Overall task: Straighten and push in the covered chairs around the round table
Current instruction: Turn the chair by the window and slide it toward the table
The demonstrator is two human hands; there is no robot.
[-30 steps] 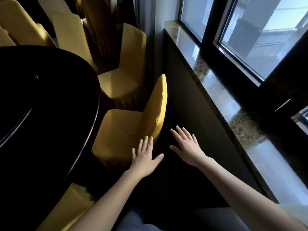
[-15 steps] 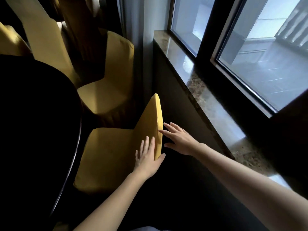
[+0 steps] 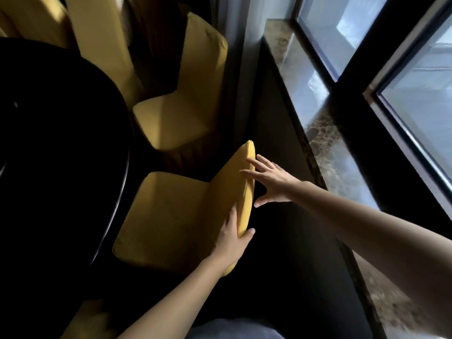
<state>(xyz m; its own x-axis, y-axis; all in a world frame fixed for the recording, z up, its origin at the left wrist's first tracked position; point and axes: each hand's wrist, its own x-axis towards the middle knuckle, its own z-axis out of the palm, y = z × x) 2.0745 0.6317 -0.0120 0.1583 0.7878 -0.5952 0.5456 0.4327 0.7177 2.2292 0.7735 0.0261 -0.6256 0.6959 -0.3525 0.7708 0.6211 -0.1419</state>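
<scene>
A yellow covered chair stands below me, its seat facing the dark round table on the left. My left hand wraps the near end of the backrest's top edge, fingers on the seat side and thumb behind. My right hand is spread open at the far end of the same backrest, fingertips touching its top edge and the thumb hanging free behind it. A second yellow covered chair stands just beyond, also facing the table.
A dark wall panel under a marble window sill runs close along the right, leaving a narrow gap behind the chairs. More yellow covered chairs stand at the back left, and another chair corner shows at the bottom left. Large windows fill the right.
Both hands have reached forward to the backrest. The left hand went from flat against it to gripping its top edge; the right hand moved in and now touches the far end.
</scene>
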